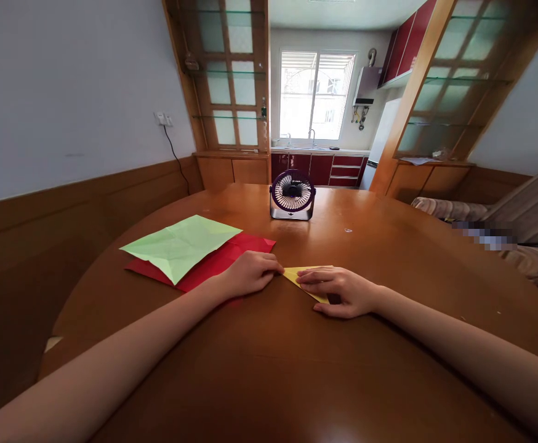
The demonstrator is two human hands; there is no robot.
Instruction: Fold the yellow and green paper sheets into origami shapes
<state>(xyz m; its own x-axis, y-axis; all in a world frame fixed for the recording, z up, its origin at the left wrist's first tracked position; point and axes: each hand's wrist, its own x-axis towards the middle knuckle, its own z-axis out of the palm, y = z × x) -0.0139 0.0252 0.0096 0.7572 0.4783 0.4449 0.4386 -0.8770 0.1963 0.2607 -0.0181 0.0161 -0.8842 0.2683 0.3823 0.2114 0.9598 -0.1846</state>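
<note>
- Bare forearms (112, 352) come nearest, stretched in from both sides across a brown wooden bench (269, 375) with a rounded edge and a glossy top.
- At the middle of the bench, between the two hands, lies a yellow sheet of paper folded into a triangle (293, 274); one sharp tip points toward the left hand, and the other end sits under the right.
- I see the left hand (252, 272) with its fingers curled and bunched, the fingertips at the triangle's left tip; whether they pinch the paper or only press on it, I cannot tell.
- Over the triangle rests the right hand (338, 290), loose, grasping nothing, its fingers laid on the paper and its thumb parted from them on the near side.
- Just beside the left hand is a creased red paper sheet (253, 243), partly hidden by that hand and wrist.
- On top of the red one lies a light green paper sheet (183, 241), crossed by fold lines, one corner pointing toward the near side.
- Farther back on the bench stands a small dark purple desk fan (292, 192) on a U-shaped stand, upright and well apart from the hands.
- Near it, to the right, I notice a tiny white scrap (348, 230).
- Beyond, a kitchen with dark red cabinets (322, 165) sits below a bright sliding window (317, 95).
</note>
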